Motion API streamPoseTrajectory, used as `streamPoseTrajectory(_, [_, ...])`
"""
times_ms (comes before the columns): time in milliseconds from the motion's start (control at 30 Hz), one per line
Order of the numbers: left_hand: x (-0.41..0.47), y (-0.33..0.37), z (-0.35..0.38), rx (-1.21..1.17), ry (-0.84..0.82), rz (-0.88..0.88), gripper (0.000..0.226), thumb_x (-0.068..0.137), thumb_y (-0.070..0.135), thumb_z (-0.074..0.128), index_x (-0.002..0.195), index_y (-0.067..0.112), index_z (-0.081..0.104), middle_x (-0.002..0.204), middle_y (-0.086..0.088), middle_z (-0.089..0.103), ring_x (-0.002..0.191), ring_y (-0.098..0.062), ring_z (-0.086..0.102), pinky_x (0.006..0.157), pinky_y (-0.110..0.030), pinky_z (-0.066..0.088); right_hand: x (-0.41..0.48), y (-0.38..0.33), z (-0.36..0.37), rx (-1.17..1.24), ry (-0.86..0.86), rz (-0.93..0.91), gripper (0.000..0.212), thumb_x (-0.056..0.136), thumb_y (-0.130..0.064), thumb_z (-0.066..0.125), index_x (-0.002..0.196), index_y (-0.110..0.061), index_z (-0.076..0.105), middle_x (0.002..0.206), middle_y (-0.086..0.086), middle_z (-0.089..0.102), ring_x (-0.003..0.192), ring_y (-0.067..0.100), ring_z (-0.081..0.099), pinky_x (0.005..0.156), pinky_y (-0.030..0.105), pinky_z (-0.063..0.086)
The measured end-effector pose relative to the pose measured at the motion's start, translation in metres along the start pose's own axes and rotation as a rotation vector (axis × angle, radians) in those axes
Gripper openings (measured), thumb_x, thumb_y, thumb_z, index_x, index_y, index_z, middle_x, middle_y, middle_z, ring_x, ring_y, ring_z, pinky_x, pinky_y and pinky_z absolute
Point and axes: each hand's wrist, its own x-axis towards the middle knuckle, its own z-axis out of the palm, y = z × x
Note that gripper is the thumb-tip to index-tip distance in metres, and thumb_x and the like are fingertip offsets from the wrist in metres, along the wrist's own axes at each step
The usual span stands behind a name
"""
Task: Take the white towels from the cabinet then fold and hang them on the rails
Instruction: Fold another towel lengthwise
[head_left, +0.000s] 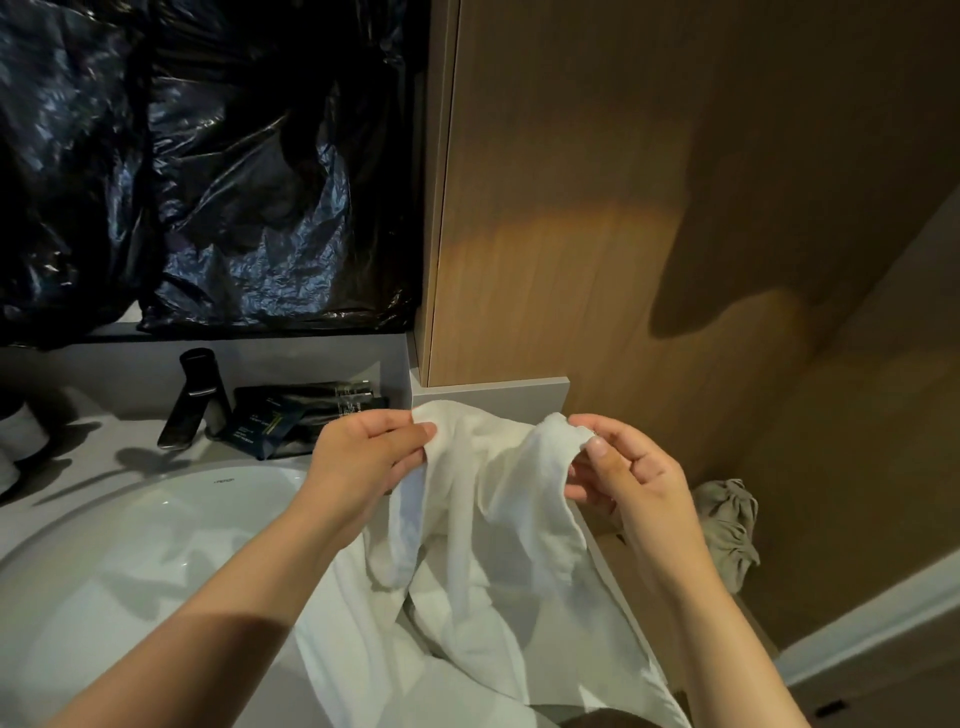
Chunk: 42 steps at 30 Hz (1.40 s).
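A white towel (488, 525) hangs crumpled in front of me, its lower part draped over the right side of the basin and counter. My left hand (363, 457) pinches one top corner of it between thumb and fingers. My right hand (623, 478) pinches the other top corner, a little to the right and at about the same height. The cloth sags in folds between the two hands. No rail shows in this view.
A white basin (130, 545) fills the lower left, with a dark tap (195, 395) and dark sachets (291, 415) behind it. Black plastic sheeting (208, 156) covers the mirror area. A wooden cabinet panel (649, 208) stands to the right. A beige cloth (727, 530) lies low on the right.
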Motion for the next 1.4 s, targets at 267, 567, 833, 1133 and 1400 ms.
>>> streamPoseTrajectory(267, [-0.010, 0.024, 0.010, 0.210, 0.030, 0.326, 0.008, 0.086, 0.008, 0.068, 0.090, 0.002, 0.071, 0.054, 0.004, 0.064, 0.047, 0.000, 0.057, 0.051, -0.008, 0.045, 0.011, -0.014, 0.009, -0.160, 0.098, -0.208, 0.012, 0.085, -0.008, 0.071, 0.096, -0.012, 0.073, 0.080, 0.004, 0.074, 0.076, 0.019, 0.071, 0.070, 0.028, 0.059])
streamPoseTrajectory(567, [-0.013, -0.008, -0.009, 0.487, 0.077, 0.306, 0.013, 0.089, 0.012, 0.066, 0.076, 0.012, 0.065, 0.059, 0.001, 0.065, 0.053, -0.004, 0.062, 0.052, -0.012, 0.049, 0.016, 0.018, 0.001, -0.669, 0.107, -0.297, 0.020, 0.086, -0.044, 0.064, 0.082, -0.024, 0.063, 0.075, -0.010, 0.063, 0.067, 0.016, 0.061, 0.058, 0.039, 0.054])
streamPoseTrajectory(833, [-0.016, -0.014, -0.018, 0.520, 0.126, 0.311, 0.011, 0.090, 0.014, 0.064, 0.078, 0.014, 0.066, 0.057, 0.008, 0.065, 0.054, -0.009, 0.064, 0.054, -0.015, 0.051, 0.010, 0.017, -0.007, -0.598, -0.046, -0.174, 0.007, 0.091, -0.022, 0.065, 0.085, -0.020, 0.069, 0.078, -0.006, 0.069, 0.075, 0.015, 0.067, 0.069, 0.030, 0.058])
streamPoseTrajectory(1133, [-0.020, -0.015, -0.006, 0.426, 0.043, 0.291, 0.006, 0.089, 0.010, 0.066, 0.084, 0.006, 0.068, 0.058, -0.003, 0.066, 0.054, -0.012, 0.064, 0.053, -0.014, 0.051, 0.001, 0.005, 0.015, -0.439, -0.151, -0.214, 0.010, 0.085, -0.018, 0.073, 0.077, -0.023, 0.075, 0.074, -0.002, 0.070, 0.069, 0.019, 0.061, 0.062, 0.026, 0.048])
streamPoseTrajectory(1400, [-0.026, -0.019, 0.004, 0.355, -0.103, 0.278, 0.006, 0.088, 0.005, 0.065, 0.088, 0.003, 0.069, 0.065, -0.011, 0.068, 0.058, -0.013, 0.063, 0.056, -0.018, 0.054, 0.004, 0.005, 0.037, -0.445, -0.228, -0.247, 0.013, 0.091, -0.013, 0.066, 0.082, -0.022, 0.070, 0.067, -0.008, 0.063, 0.060, 0.006, 0.055, 0.059, 0.032, 0.048])
